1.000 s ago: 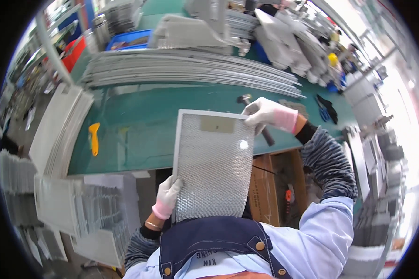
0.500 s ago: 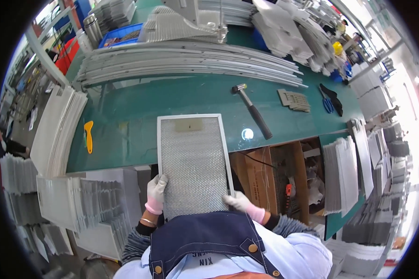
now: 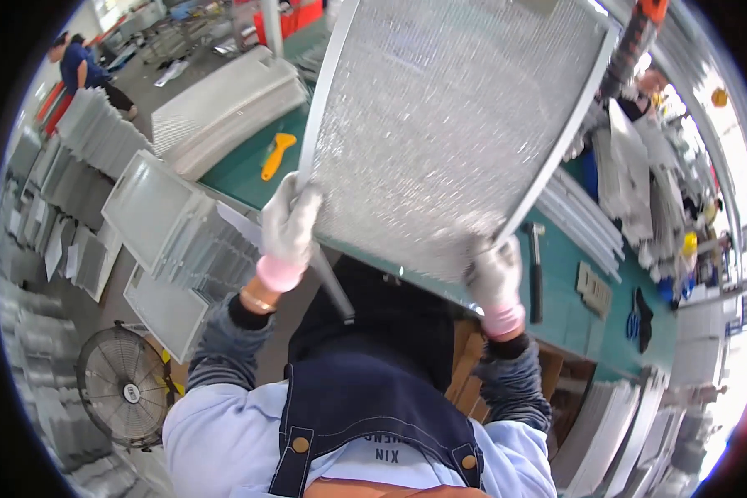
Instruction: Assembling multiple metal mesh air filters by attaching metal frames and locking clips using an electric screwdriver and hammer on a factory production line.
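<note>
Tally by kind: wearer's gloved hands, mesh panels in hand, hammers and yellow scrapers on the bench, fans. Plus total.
Left gloved hand and right gloved hand: 2
Held mesh panel: 1
Hammer: 1
Yellow scraper: 1
Fan: 1
Total: 6

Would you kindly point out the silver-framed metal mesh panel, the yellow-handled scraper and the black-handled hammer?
Silver-framed metal mesh panel point(image 3: 452, 120), head view: middle of the mesh.
Yellow-handled scraper point(image 3: 277, 158), head view: on the handle.
Black-handled hammer point(image 3: 537, 284), head view: on the handle.
</note>
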`<control>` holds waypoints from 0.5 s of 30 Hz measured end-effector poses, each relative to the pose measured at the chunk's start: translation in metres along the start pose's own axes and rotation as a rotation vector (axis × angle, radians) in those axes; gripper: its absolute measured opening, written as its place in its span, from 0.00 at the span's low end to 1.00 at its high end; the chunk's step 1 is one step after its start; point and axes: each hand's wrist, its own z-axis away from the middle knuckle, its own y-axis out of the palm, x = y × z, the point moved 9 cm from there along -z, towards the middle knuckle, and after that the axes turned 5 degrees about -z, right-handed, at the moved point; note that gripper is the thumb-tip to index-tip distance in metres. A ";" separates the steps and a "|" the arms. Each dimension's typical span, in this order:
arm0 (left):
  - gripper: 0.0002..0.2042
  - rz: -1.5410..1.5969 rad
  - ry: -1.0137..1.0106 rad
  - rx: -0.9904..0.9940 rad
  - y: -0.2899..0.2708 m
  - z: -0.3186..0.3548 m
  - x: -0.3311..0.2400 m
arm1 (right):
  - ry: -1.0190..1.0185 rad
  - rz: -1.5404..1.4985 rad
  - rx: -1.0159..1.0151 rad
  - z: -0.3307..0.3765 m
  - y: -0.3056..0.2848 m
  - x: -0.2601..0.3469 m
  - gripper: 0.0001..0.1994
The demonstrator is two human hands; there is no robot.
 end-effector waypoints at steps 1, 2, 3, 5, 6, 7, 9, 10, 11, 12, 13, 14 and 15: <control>0.08 0.070 0.068 -0.116 0.004 -0.008 -0.008 | -0.083 -0.028 -0.001 -0.021 -0.004 0.032 0.11; 0.09 0.023 -0.029 -0.025 0.021 -0.002 0.004 | -0.030 0.340 0.002 -0.026 0.005 0.076 0.10; 0.10 -0.007 -0.119 0.088 0.046 0.013 0.020 | -0.105 0.404 0.121 -0.039 0.002 0.107 0.08; 0.16 -0.228 -0.122 0.703 0.122 0.078 0.037 | -0.002 0.698 0.569 -0.052 0.013 0.127 0.10; 0.16 -0.222 -0.127 0.701 0.116 0.094 0.034 | 0.090 0.709 0.728 -0.042 0.021 0.112 0.11; 0.16 -0.065 -0.028 0.928 0.122 0.127 0.021 | 0.191 0.716 0.880 -0.024 0.023 0.095 0.12; 0.16 0.288 0.180 1.380 0.110 0.193 0.004 | 0.468 0.832 0.920 0.009 -0.009 0.040 0.12; 0.17 0.204 0.170 1.516 0.089 0.208 0.030 | 0.532 0.834 0.915 0.028 -0.017 0.020 0.12; 0.18 0.115 0.161 1.647 0.073 0.212 0.059 | 0.593 0.837 0.914 0.041 -0.022 0.000 0.13; 0.18 -0.004 -0.048 1.671 0.061 0.174 0.049 | 0.601 0.775 0.888 0.041 -0.032 -0.018 0.14; 0.19 -0.136 -0.261 1.682 0.042 0.133 0.035 | 0.649 0.733 0.830 0.040 -0.039 -0.031 0.18; 0.19 -0.294 0.145 1.251 0.038 0.083 0.016 | 0.655 0.703 0.849 0.037 -0.029 -0.033 0.19; 0.20 -0.422 0.520 0.786 0.024 0.048 -0.014 | 0.662 0.676 0.860 0.036 -0.016 -0.031 0.21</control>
